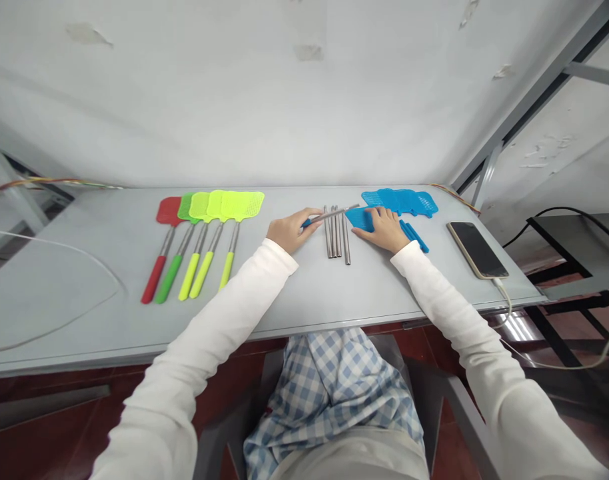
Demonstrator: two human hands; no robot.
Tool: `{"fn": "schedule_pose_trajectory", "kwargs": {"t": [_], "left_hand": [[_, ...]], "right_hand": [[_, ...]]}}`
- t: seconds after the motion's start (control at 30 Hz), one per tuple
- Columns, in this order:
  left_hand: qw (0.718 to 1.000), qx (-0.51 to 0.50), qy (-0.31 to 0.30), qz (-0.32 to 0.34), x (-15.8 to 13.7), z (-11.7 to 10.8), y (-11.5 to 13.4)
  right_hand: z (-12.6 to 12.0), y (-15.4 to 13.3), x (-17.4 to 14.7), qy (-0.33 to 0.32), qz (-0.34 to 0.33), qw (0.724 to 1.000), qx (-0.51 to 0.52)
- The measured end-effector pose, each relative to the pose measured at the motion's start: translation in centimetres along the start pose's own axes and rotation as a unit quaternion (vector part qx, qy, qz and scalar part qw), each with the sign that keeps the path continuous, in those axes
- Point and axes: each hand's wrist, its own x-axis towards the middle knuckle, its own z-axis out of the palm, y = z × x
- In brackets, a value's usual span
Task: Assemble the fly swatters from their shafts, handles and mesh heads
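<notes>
My left hand (290, 230) is closed around a blue handle (307, 223) with a metal rod (342, 211) sticking out of it. The rod points right, over several loose metal rods (336, 240) lying side by side on the table. On the right, my right hand (384, 230) grips a blue fly swatter head (355, 217), which the fingers partly cover. Just behind that hand is a fanned stack of blue fly swatter heads (402, 201). A few loose blue handles (415, 237) lie at its right side, partly hidden by the hand.
On the left of the grey table (294, 293) lie several whole fly swatters (194, 247) in red, green and yellow. A phone (477, 249) with a white cable (504, 293) sits at the right. A thin white cable (97, 257) crosses the left end. The wall (264, 100) rises behind.
</notes>
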Motion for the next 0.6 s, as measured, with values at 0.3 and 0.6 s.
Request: {"fn": "schedule_pose_trajectory", "kwargs": {"t": [0.3,0.6], "left_hand": [[0.987,0.145,0.017,0.062,0.0,0.9,-1.6],[0.978,0.141,0.093,0.126,0.5,1.0,-2.2]], "right_hand": [[-2.2,-0.7,-0.7,-0.055,-0.039,0.998,0.014],[-2.8,-1.6,-1.3,-0.084,-0.034,0.996,0.018]]}}
